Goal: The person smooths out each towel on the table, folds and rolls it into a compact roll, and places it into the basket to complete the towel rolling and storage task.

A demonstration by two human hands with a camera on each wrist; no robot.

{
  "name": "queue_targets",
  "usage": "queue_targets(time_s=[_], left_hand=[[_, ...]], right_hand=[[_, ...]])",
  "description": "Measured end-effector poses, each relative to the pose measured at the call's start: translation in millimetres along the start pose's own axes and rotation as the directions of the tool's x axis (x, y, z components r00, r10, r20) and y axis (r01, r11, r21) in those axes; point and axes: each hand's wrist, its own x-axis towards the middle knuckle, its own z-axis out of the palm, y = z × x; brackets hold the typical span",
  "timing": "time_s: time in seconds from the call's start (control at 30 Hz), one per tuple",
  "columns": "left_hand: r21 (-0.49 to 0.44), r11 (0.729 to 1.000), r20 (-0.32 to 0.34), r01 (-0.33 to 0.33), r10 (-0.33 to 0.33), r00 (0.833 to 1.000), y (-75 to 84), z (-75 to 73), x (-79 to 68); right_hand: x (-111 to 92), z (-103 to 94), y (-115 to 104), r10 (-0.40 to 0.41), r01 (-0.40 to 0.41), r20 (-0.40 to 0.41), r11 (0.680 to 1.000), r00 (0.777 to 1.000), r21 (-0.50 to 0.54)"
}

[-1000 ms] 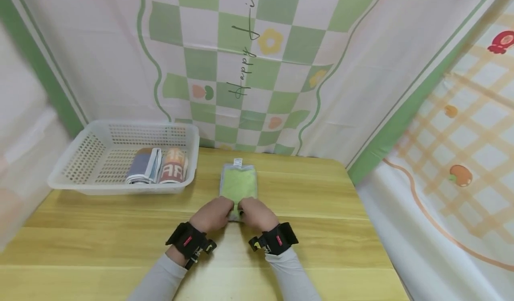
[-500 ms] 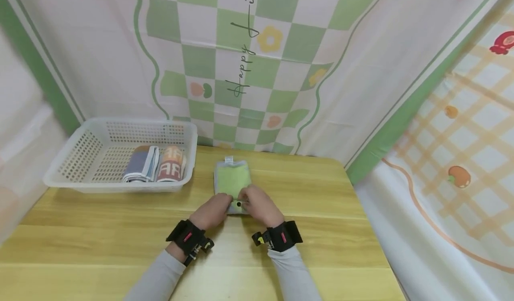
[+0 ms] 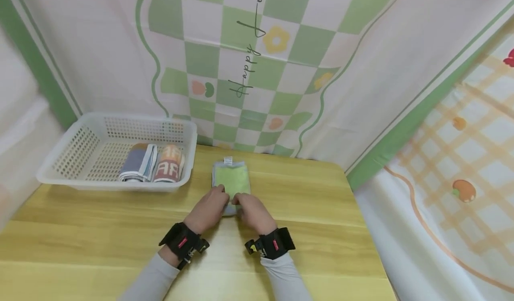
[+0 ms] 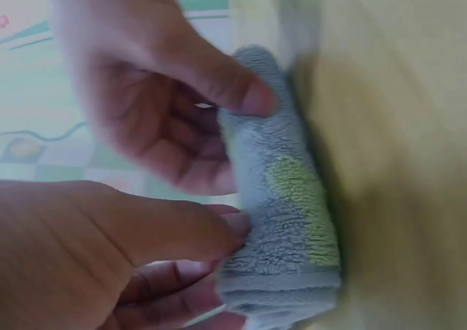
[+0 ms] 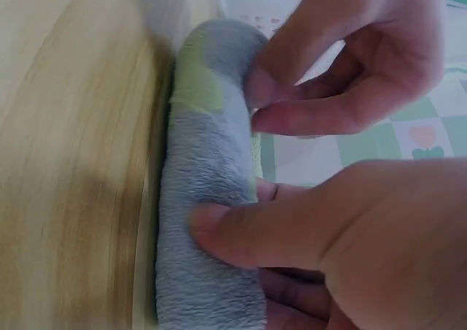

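Note:
A small grey and green towel (image 3: 234, 179), folded into a narrow strip with a white tag at its far end, lies on the wooden table. Its near end forms a thick fold or roll, seen close up as a grey terry edge (image 4: 273, 220) with a green patch. My left hand (image 3: 207, 209) pinches this end from the left, thumb on the near side and fingers behind. From the right, my right hand (image 3: 254, 211) grips the same end, its thumb (image 5: 215, 228) pressed on the grey pile. The fingers behind the towel are partly hidden.
At the back left stands a white perforated plastic basket (image 3: 58, 176). It holds a folded blue-grey cloth (image 3: 135, 161) and a rolled orange and red cloth (image 3: 169, 163). A checked green and white curtain (image 3: 241, 68) hangs behind the table (image 3: 313, 194).
Both hands have regripped the towel's near end, and the left fingertips sit farther up along it. The dark spot seen between the hands is out of sight. The head view has shifted slightly.

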Motion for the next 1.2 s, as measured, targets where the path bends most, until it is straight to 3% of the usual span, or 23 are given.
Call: queue_targets(time_s=[0.1,0.3,0.4,0.53,0.63,0.8,1.0,1.2], left_hand=[[0.012,1.0,-0.015,-0.013,0.013,1.0,0.1,-3.5,-2.0],[0.009,0.996,0.016,-0.085,0.085,0.996,-6.6,-4.8,-8.1],[-0.017,0.997,0.042,-0.077,0.078,0.996,-10.9,-5.1,-7.5],[-0.03,0.999,0.098,-0.021,0.023,0.995,-15.4,-4.8,-3.3],[-0.028,1.0,0.13,0.011,-0.007,0.992,-16.9,-3.4,-1.5],[-0.054,0.998,0.144,0.038,-0.03,0.989,-12.8,-2.5,-1.1],[-0.024,0.997,0.039,-0.069,0.07,0.997,-3.2,-10.1,-0.9],[-0.041,0.996,0.061,-0.084,0.087,0.994,-5.2,-8.3,-1.8]], right_hand=[[0.6,1.2,-0.5,0.005,-0.005,0.025,1.0,1.0,0.0],[3.8,1.5,-0.8,-0.001,-0.005,0.086,0.997,0.996,0.074],[4.4,-1.4,-1.3,0.004,-0.01,0.049,0.994,0.999,0.108],[4.9,-8.9,-4.5,0.026,-0.02,-0.07,0.995,0.997,0.095],[3.4,-11.0,-7.4,0.038,-0.033,-0.089,0.997,0.995,0.064],[2.5,-2.1,-1.4,0.003,-0.002,-0.04,1.0,0.999,0.019],[6.9,0.7,10.1,-0.043,0.037,0.052,0.993,0.998,0.114],[9.3,-2.7,8.9,-0.112,0.089,0.13,0.981,0.985,0.172]])
